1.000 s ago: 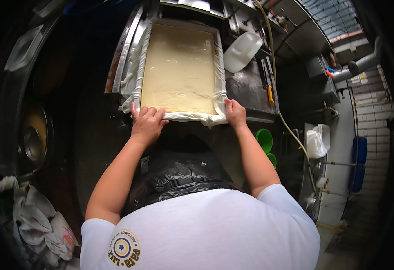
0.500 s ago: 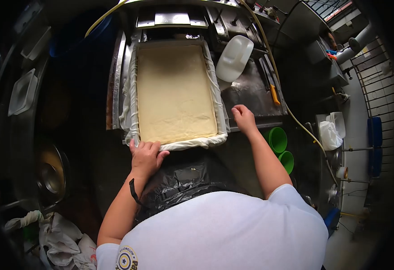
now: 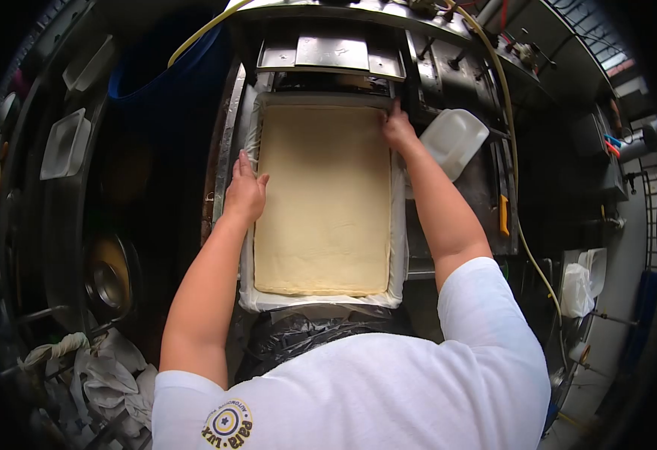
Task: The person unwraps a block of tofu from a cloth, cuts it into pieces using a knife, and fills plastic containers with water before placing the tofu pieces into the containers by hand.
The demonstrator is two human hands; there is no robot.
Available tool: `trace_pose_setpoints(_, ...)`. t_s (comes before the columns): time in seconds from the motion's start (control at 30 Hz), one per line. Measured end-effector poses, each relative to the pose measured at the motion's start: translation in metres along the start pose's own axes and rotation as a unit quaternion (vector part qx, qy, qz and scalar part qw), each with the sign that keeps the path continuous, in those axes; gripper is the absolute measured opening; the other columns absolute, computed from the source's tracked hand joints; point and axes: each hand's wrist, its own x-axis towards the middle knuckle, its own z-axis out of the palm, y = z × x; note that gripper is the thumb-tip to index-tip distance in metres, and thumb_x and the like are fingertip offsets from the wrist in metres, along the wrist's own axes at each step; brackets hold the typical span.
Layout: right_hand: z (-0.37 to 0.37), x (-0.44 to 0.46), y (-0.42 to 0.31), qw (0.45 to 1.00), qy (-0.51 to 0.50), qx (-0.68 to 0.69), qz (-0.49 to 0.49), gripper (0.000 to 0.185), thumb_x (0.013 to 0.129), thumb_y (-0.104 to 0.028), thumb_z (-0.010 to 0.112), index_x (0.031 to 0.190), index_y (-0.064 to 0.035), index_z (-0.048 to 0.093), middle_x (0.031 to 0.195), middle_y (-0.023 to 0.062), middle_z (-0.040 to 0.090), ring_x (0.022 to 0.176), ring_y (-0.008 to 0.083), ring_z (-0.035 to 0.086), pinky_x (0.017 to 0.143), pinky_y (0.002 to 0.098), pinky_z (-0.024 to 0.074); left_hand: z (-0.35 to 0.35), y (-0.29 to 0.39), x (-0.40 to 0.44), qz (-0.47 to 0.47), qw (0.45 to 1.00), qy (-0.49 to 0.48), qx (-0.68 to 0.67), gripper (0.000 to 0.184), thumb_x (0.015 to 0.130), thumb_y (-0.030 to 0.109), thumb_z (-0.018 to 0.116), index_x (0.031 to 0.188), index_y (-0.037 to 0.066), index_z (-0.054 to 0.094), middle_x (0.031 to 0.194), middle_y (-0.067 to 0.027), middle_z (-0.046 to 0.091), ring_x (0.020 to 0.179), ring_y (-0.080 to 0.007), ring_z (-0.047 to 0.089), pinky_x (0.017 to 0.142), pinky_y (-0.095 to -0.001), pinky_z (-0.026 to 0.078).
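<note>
A long rectangular tray [image 3: 397, 262] lined with thin white cloth [image 3: 321, 302] lies lengthwise in front of me. A smooth, pale cream slab [image 3: 321, 202] fills it, its surface almost flat. My left hand [image 3: 246, 193] rests at the tray's left side, fingers stretched forward along the rim and thumb apart on the inner side. Farther away, my right hand [image 3: 398, 129] is at the right rim near the far corner. Its index finger points forward and its other fingers curl at the tray's edge. What lies beneath those fingers is partly hidden.
Right of the tray stand a translucent white jug [image 3: 456, 142] and an orange-handled knife [image 3: 504, 214]. A metal ledge [image 3: 332, 52] crosses the far end. A blue barrel [image 3: 130, 90] is at far left; a yellow hose [image 3: 514, 150] runs along the right.
My left hand has gone from the near-left corner up the left side. My right hand has reached forward to the far-right rim. The cloth at the near edge looks less bunched; the view has shifted.
</note>
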Motion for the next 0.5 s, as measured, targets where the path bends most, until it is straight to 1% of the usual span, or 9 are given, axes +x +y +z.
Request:
trace_pose_setpoints(0.07, 0.006, 0.021, 0.003, 1.0, 0.016, -0.012, 0.01, 0.078, 0.106, -0.038, 0.054, 0.163, 0.0016, 0.019, 0.123, 0.0397, 0.065, 0.12, 0.0564, 0.061, 0.101, 0.0567, 0.0506, -0.003, 0.001, 0.029, -0.028, 0.999, -0.028, -0.03, 0.078, 0.109, 0.034, 0.052, 0.165, -0.003, 0.012, 0.148, -0.0345, 0.052, 0.131, -0.0502, 0.056, 0.108, -0.0495, 0.048)
trace_pose_setpoints(0.1, 0.036, 0.043, 0.033, 0.993, 0.105, -0.029, -0.038, 0.061, 0.106, -0.046, 0.053, 0.148, -0.0024, 0.047, 0.096, 0.0242, 0.073, 0.092, 0.0441, 0.071, 0.08, 0.0519, 0.0557, -0.013, 0.01, 0.037, -0.05, 0.996, -0.051, -0.06, 0.075, 0.109, 0.032, 0.051, 0.165, -0.003, 0.014, 0.138, -0.0333, 0.061, 0.126, -0.0487, 0.061, 0.107, -0.0508, 0.048)
trace_pose_setpoints(0.17, 0.101, 0.124, 0.119, 0.988, 0.06, -0.013, -0.142, 0.04, 0.097, -0.02, 0.06, 0.133, -0.004, 0.059, 0.108, 0.0257, 0.072, 0.094, 0.0465, 0.068, 0.077, 0.0537, 0.0545, -0.016, 0.018, 0.056, -0.079, 0.994, -0.068, -0.028, 0.075, 0.109, 0.033, 0.049, 0.165, -0.002, 0.014, 0.135, -0.033, 0.064, 0.124, -0.0479, 0.063, 0.106, -0.0503, 0.048)
trace_pose_setpoints(0.2, 0.085, 0.121, 0.105, 0.988, 0.04, 0.113, -0.094, 0.04, 0.1, -0.026, 0.058, 0.135, -0.0057, 0.06, 0.11, 0.02, 0.071, 0.096, 0.0392, 0.066, 0.081, 0.0487, 0.0536, -0.018, 0.022, 0.062, -0.08, 0.993, -0.075, -0.042, 0.075, 0.109, 0.034, 0.049, 0.165, -0.002, 0.014, 0.136, -0.0333, 0.063, 0.125, -0.0482, 0.062, 0.107, -0.0503, 0.047)
trace_pose_setpoints(0.3, 0.069, 0.118, 0.084, 0.757, -0.049, 0.642, 0.113, 0.047, 0.11, -0.045, 0.051, 0.141, -0.0107, 0.061, 0.118, 0.0028, 0.067, 0.101, 0.0173, 0.062, 0.091, 0.0338, 0.051, -0.018, 0.021, 0.075, -0.11, 0.989, -0.091, -0.038, 0.08, 0.107, 0.039, 0.051, 0.166, -0.002, 0.014, 0.143, -0.0337, 0.058, 0.131, -0.0471, 0.059, 0.111, -0.0489, 0.046)
trace_pose_setpoints(0.33, 0.097, 0.133, 0.117, 0.877, -0.009, 0.473, -0.088, 0.064, 0.107, -0.044, 0.059, 0.153, -0.0003, 0.047, 0.14, 0.0142, 0.062, 0.124, 0.0256, 0.059, 0.107, 0.0375, 0.0473, -0.012, 0.012, 0.074, -0.093, 0.99, -0.076, -0.069, 0.083, 0.106, 0.041, 0.054, 0.165, -0.002, 0.016, 0.145, -0.0335, 0.056, 0.134, -0.0463, 0.057, 0.113, -0.0479, 0.045)
trace_pose_setpoints(0.37, 0.032, 0.086, 0.077, 0.946, -0.062, 0.318, -0.008, 0.078, 0.106, -0.044, 0.06, 0.164, -0.001, 0.03, 0.164, 0.017, 0.043, 0.148, 0.028, 0.042, 0.12, 0.0341, 0.033, -0.006, -0.001, 0.067, -0.072, 0.99, -0.063, -0.101, 0.086, 0.104, 0.043, 0.057, 0.165, -0.002, 0.017, 0.148, -0.0334, 0.054, 0.136, -0.0454, 0.055, 0.114, -0.047, 0.044)
trace_pose_setpoints(0.43, 0.024, 0.021, 0.054, 0.965, 0.013, 0.254, -0.065, 0.084, 0.103, -0.044, 0.065, 0.164, 0.0002, 0.028, 0.162, 0.0182, 0.044, 0.147, 0.0271, 0.044, 0.12, 0.0351, 0.0345, 0.002, -0.029, 0.037, -0.064, 0.979, -0.063, -0.18, 0.091, 0.099, 0.046, 0.065, 0.164, -0.003, 0.023, 0.149, -0.0313, 0.054, 0.136, -0.0406, 0.057, 0.114, -0.0415, 0.045)
trace_pose_setpoints(0.5, 0.02, -0.038, 0.071, 0.905, -0.123, 0.405, 0.041, 0.074, 0.103, -0.043, 0.066, 0.158, 0.0015, 0.042, 0.153, 0.0143, 0.056, 0.139, 0.025, 0.053, 0.118, 0.0357, 0.0378, -0.004, -0.037, -0.016, -0.141, 0.897, -0.138, -0.397, 0.088, 0.098, 0.045, 0.069, 0.162, -0.002, 0.03, 0.149, -0.026, 0.056, 0.133, -0.0335, 0.059, 0.113, -0.0383, 0.046)
